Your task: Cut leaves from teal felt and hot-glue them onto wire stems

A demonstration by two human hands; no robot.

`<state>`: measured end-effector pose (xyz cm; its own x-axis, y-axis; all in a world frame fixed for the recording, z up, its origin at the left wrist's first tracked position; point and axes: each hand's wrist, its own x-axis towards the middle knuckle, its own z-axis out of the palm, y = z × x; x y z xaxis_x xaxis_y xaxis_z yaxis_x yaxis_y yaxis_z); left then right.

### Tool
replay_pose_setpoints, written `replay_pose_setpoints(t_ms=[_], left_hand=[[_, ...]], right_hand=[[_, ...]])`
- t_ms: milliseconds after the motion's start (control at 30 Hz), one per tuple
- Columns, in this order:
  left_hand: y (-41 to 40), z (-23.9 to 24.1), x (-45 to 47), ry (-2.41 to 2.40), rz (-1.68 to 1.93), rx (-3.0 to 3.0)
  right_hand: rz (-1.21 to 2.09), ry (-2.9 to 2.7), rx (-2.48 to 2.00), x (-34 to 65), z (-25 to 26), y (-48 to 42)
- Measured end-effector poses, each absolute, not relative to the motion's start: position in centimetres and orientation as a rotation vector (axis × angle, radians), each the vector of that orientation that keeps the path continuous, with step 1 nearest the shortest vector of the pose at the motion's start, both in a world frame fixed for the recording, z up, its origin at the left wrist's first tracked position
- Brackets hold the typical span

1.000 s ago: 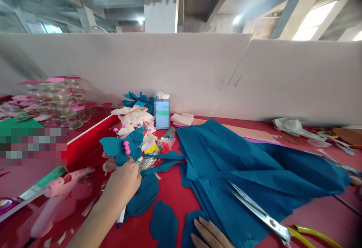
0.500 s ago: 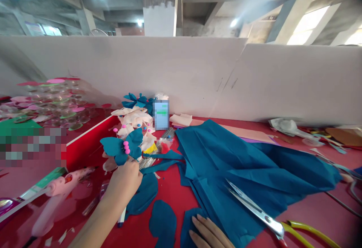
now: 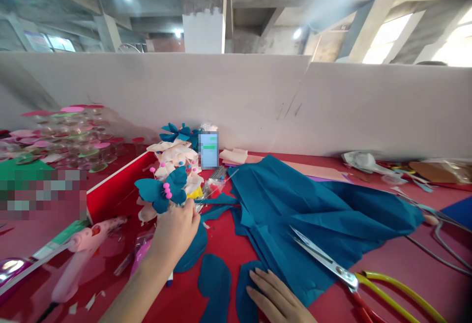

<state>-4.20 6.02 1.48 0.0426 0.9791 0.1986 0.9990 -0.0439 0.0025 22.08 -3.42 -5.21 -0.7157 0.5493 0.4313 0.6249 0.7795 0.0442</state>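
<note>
My left hand (image 3: pixel 179 229) is closed beside the wire bundle (image 3: pixel 199 206), its fingertips partly hidden. A thin pale wire (image 3: pixel 229 179) slants up and right from those fingers. Just behind the hand is a teal fabric butterfly (image 3: pixel 149 190) with pink beads at its middle. My right hand (image 3: pixel 278 296) lies flat, fingers stretched, on the edge of a cut teal piece (image 3: pixel 246 283). Another curved teal cutout (image 3: pixel 217 276) lies between the hands. Beyond the right hand spreads a large folded teal cloth (image 3: pixel 295 205), with open-bladed scissors (image 3: pixel 337 269) resting across it.
A pink glue gun (image 3: pixel 83 247) lies at the left near a white-edged red box wall (image 3: pixel 118 178). Behind my left hand are pale fabric pieces (image 3: pixel 177 152) and a phone (image 3: pixel 208 150). Clear domes with coloured discs (image 3: pixel 73 131) are stacked far left. A pale partition (image 3: pixel 184 92) stands behind.
My left hand has shifted right, and a thin wire now shows beyond its fingers. The butterfly has shifted slightly right. My right hand stays flat on the teal piece. The view has turned slightly.
</note>
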Motion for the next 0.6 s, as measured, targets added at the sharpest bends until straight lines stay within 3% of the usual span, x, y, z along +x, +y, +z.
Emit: replay_pose_setpoints(t_ms=[200, 333, 500, 600], left_hand=[[3.2, 1.7, -1.7, -1.552, -0.945, -2.674], [0.8, 1.6, 0.5, -1.342, -1.076, -3.107], [-0.1, 1.5, 1.9, -1.348, -1.158, -3.336], [0.2, 1.7, 1.9, -1.384, -1.169, -3.384]], right_hand=[[0.44, -2.064, -1.277, 20.7, -4.2, -4.6], [0.865, -1.531, -1.243, 19.6, -1.7, -3.7], [1.053, -1.252, -1.042, 18.7, 3.1, -3.1], [0.999, -1.072, -0.857, 19.4, 6.1, -3.7]])
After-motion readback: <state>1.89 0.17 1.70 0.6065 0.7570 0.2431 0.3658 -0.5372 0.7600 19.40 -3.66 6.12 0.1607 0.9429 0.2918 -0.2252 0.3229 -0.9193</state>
